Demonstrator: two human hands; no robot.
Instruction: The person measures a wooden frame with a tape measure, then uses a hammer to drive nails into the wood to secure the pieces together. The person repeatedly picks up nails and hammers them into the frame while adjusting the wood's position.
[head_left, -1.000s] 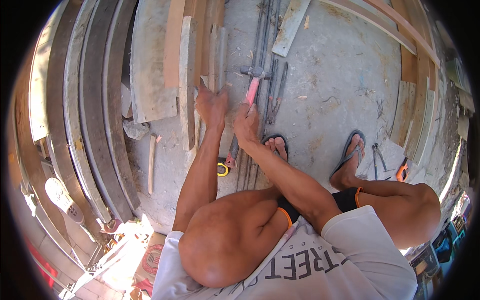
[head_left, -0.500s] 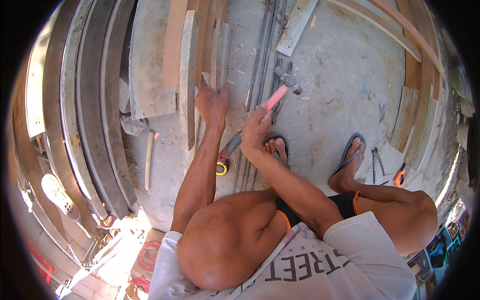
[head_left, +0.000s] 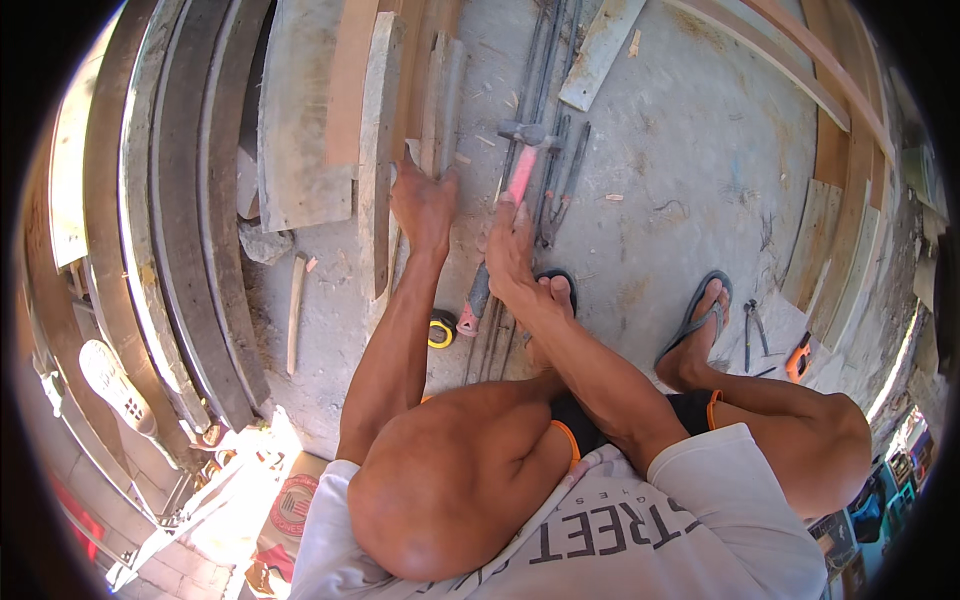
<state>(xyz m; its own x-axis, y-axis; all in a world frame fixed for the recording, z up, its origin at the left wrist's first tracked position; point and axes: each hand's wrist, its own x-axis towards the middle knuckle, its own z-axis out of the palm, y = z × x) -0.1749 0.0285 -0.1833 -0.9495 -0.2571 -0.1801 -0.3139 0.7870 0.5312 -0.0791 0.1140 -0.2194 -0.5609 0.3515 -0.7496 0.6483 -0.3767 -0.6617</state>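
Note:
My right hand [head_left: 512, 250] is closed round the handle of a hammer [head_left: 521, 172]. Its dark metal head points away from me above the steel bars, and the pink-and-grey grip shows on both sides of my fist. My left hand [head_left: 425, 208] is closed at the near end of a narrow wooden strip [head_left: 436, 105], its fingertips partly hidden. Just left of that hand lies a longer, pale rough board [head_left: 376, 170]. A black-and-yellow tape measure [head_left: 441, 328] rests on the floor between my forearms, near the hammer's butt.
Long steel bars [head_left: 540, 70] run along the concrete floor [head_left: 690, 170]. Stacked planks [head_left: 180, 200] fill the left side; more boards [head_left: 850, 180] lie at right. Dark pincers [head_left: 753, 330] and an orange-handled tool [head_left: 798, 358] sit beyond my right foot [head_left: 705, 310]. A loose stick [head_left: 297, 315] lies left.
The hammer has swung left, its head moving from the right of the bars to above them and its butt swinging right. The tape measure shows more fully. My left hand stays at the strip.

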